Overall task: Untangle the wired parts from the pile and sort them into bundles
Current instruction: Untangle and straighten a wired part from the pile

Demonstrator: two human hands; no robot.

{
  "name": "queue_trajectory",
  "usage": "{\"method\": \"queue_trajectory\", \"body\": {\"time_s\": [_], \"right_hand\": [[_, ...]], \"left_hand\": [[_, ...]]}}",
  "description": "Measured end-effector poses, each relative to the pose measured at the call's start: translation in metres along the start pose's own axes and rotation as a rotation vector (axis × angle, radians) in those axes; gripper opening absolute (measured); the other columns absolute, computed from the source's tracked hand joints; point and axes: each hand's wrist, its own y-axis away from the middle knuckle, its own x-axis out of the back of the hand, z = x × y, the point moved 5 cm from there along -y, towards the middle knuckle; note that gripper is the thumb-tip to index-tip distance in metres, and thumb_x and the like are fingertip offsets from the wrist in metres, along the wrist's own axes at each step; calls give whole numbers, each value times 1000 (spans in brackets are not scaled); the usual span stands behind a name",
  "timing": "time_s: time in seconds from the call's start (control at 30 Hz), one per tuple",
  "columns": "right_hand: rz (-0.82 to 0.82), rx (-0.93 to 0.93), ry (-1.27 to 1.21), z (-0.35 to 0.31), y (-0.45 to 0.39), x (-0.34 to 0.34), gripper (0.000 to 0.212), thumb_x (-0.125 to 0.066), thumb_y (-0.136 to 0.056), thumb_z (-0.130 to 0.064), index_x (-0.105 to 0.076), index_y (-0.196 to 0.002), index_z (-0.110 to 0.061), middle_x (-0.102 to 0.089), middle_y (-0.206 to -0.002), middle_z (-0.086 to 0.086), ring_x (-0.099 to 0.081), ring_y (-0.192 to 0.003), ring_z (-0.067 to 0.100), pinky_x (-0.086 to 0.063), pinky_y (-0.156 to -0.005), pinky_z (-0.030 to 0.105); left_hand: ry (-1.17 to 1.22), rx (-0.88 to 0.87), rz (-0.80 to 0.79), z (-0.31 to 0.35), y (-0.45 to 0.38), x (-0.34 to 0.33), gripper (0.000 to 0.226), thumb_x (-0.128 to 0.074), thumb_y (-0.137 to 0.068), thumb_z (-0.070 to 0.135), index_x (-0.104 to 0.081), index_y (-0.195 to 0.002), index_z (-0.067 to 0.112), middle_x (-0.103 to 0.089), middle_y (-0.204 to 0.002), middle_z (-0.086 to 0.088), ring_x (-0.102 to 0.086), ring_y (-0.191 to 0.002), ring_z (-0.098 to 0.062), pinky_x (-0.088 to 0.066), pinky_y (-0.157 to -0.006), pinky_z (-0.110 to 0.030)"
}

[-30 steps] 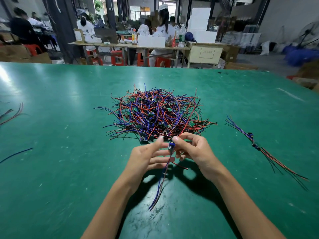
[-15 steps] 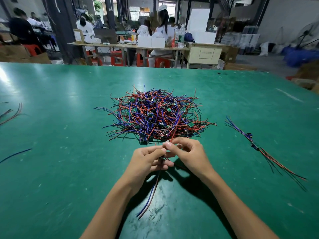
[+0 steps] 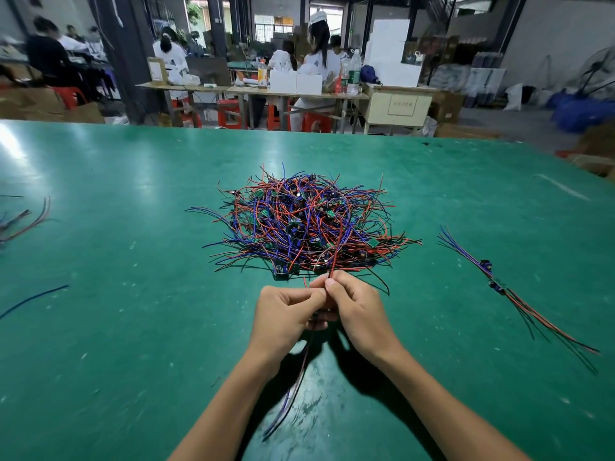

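Note:
A tangled pile (image 3: 306, 221) of red, blue and black wires with small green boards lies on the middle of the green table (image 3: 133, 294). Just in front of it, my left hand (image 3: 286, 314) and my right hand (image 3: 359, 311) meet and both pinch one wired part (image 3: 296, 387). Its blue and red wires hang down between my wrists, and a red wire (image 3: 337, 251) rises from my right fingertips across the pile. The part's board is hidden between my fingers. A sorted bundle (image 3: 499, 287) lies to the right.
Loose wires (image 3: 23, 221) lie at the table's left edge, and a single dark blue wire (image 3: 33, 299) below them. Beyond the far table edge, people sit at workbenches (image 3: 253, 91) with boxes and red stools.
Both hands have moved forward, closer to the pile's front edge. The blue component seen between my fingers earlier is now hidden, and a red wire stands up from my right fingertips.

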Motion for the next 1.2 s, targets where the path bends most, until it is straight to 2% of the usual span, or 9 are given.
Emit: {"method": "queue_trajectory", "body": {"time_s": [0.17, 0.27, 0.47, 0.6, 0.67, 0.83, 0.93, 1.1, 1.2], "right_hand": [[120, -133, -81, 4, -6, 0, 26, -45, -83, -36, -68, -74, -27, -64, -65, -5, -57, -61, 18, -48, -61, 33], [243, -166, -73, 1, -12, 18, 28, -46, -78, -35, -69, -70, -21, -60, -54, -15, -48, -47, -2, -35, -54, 23], [412, -340, -319, 7, -12, 49, 35, -48, -94, -18, -70, -67, -22, -70, -82, -5, -28, -43, 7, -21, -37, 18], [348, -481, -748, 12, -12, 48, 22, -44, -96, -19, -53, -75, -17, -64, -76, -2, -20, -33, 5, -15, -31, 13], [290, -467, -814, 10, -13, 48, 24, -44, -97, -21, -53, -75, -18, -62, -77, -1, -22, -33, 5, -16, -30, 14], [15, -198, -257, -4, -13, 36, 38, -53, -96, -52, -77, -92, -23, -74, -86, -2, -40, -46, 12, -23, -38, 15], [-112, -61, -134, -9, -7, 22, 29, -60, -99, -41, -75, -92, -17, -69, -77, -2, -55, -54, 24, -32, -36, 16], [-188, -78, -199, -12, -5, 23, 15, -67, -92, -31, -77, -101, -24, -76, -99, -1, -66, -64, 14, -46, -38, 23], [-170, -28, -113, -11, -2, 16, 13, -74, -92, -28, -78, -102, -21, -77, -95, -1, -65, -66, 10, -51, -41, 25]], "left_hand": [[-127, -95, 31, 4, -1, -5, 22, -69, -92, 9, -83, -75, 11, -75, -70, -17, -72, -64, -23, -63, -65, -37], [-97, -61, -11, 1, 1, -9, 21, -69, -92, 5, -81, -74, 4, -74, -69, -19, -74, -63, -30, -61, -56, -33], [-233, -70, -132, -6, 7, -17, 24, -65, -90, 1, -79, -70, 2, -75, -68, -14, -76, -66, -25, -55, -54, -20], [-308, -89, -185, -7, 8, -19, 23, -66, -91, 6, -80, -72, 7, -76, -69, -8, -77, -69, -22, -60, -63, -29], [-258, -74, -189, -6, 8, -18, 22, -66, -92, 6, -79, -75, 4, -76, -72, -10, -76, -68, -23, -59, -61, -30], [-12, -18, -123, 3, 3, -8, 18, -67, -95, 12, -80, -85, 4, -75, -76, -14, -61, -46, -17, -52, -46, -24], [68, 46, -151, 2, 1, -4, 25, -66, -95, 27, -80, -94, 6, -76, -80, -13, -54, -45, -14, -48, -44, -22], [6, -15, -115, 2, -3, 5, 25, -65, -95, 28, -80, -93, 9, -75, -79, -13, -40, -42, -9, -32, -40, -16], [-48, -46, -127, 2, -3, 5, 27, -60, -99, 22, -79, -89, 5, -76, -83, -14, -40, -44, -9, -30, -41, -16]]}}
